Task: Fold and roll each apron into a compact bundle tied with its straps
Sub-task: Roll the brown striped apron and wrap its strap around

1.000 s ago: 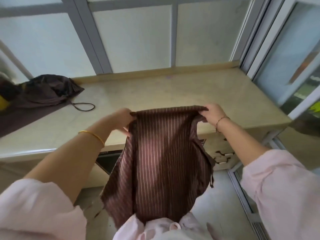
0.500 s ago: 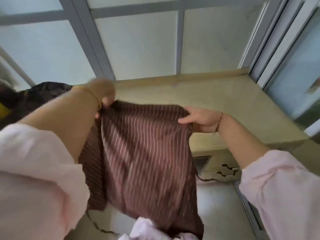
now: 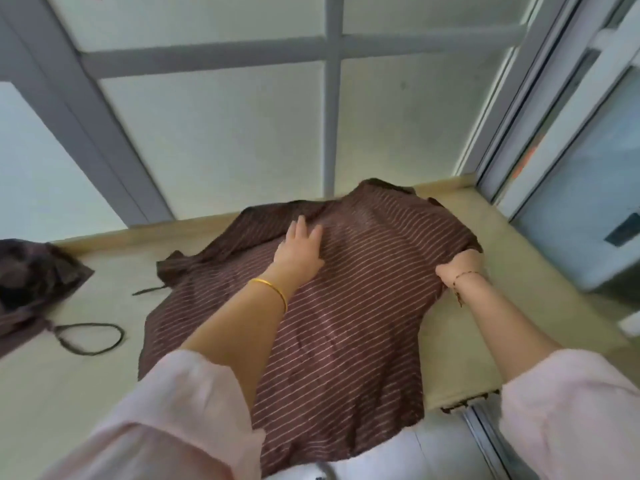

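While left hand (image 3: 299,251) presses flat, fingers (image 3: 300,227) spread, and right hand (image 3: 457,268) pinches the apron (image 3: 363,306) edge, overhang could drag it off.

Brown pinstriped apron (image 3: 346,306) spread flat; near edge overhanging.

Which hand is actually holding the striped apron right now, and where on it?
The right hand grips the striped apron at its right edge; the left hand only presses flat on it.
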Demonstrator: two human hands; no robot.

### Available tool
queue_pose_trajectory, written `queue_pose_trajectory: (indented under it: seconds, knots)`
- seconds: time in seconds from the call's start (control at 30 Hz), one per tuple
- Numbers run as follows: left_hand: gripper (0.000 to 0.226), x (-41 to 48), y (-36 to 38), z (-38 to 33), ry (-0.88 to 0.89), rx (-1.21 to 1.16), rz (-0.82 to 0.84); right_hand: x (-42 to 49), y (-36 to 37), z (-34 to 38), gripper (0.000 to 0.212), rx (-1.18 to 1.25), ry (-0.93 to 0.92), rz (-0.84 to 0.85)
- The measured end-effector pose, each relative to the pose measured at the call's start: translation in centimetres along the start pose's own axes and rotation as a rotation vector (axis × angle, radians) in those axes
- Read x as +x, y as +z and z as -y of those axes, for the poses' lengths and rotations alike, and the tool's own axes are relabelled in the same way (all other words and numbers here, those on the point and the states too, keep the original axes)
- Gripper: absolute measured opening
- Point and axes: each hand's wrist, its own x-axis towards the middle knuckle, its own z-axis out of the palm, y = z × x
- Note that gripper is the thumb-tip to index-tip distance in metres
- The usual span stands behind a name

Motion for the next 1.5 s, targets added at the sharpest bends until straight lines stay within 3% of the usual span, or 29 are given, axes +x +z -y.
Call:
queue_pose_trajectory:
  seconds: [0.1, 0.17, 0.27, 0.37, 0.5, 0.67, 0.8, 0.93, 1.03, 1.23, 1.4, 1.5]
  knots:
    - [0.068, -0.5, 5.0, 2.8, -0.093, 0.044, 0.241, -0.6, 2.5, -0.1, 0.087, -0.235, 0.031, -0.12]
    - [0.063, -0.9, 6.4, 4.2, -0.135, 0.047, 0.273, -1.9, 4.3, 0.2, 0.078, -0.401, -0.181, -0.113]
    - [0.05, -0.7, 6.9, 5.5, -0.174, 0.029, 0.198, -3.1, 8.2, 2.0, 0.054, -0.48, -0.513, 0.059]
    - [0.05, -0.7, 7.0, 6.3, -0.207, 0.027, 0.105, -4.3, 11.8, 3.4, 0.044, -0.449, -0.631, 0.301]
    - [0.06, -1.6, 7.6, 7.5, -0.263, 0.051, 0.117, -5.3, 14.6, 3.0, 0.049, -0.647, -0.691, 0.411]
    - [0.076, -2.2, 8.2, 9.4, -0.372, -0.028, 0.15, -6.3, 15.6, 2.4, 0.054, -0.819, -0.686, 0.325]
    - [0.071, -2.3, 8.4, 9.2, -0.248, -0.021, 0.241, -6.9, 15.6, 2.8, 0.06, -0.924, -0.64, 0.301]
    - [0.053, -2.5, 8.0, 9.2, -0.233, -0.073, 0.134, -6.8, 15.4, 4.0, 0.054, -1.036, -0.595, 0.356]
    - [0.043, -2.1, 6.3, 10.6, -0.286, -0.229, -0.013, -5.8, 15.4, 6.8, 0.037, -1.011, -0.615, 0.365]
    - [0.034, 0.4, 2.0, 14.9, -0.451, -0.236, -0.324, -3.0, 17.6, 13.1, 0.037, -0.63, -0.759, 0.337]
    - [0.041, 3.5, 0.1, 18.6, -0.629, -0.248, -0.211, 1.0, 19.7, 18.2, 0.031, -0.501, -0.849, 0.278]
    - [0.038, 5.6, 0.5, 20.9, -0.631, -0.234, -0.092, 2.9, 21.5, 20.9, 0.024, -0.424, -0.825, 0.282]
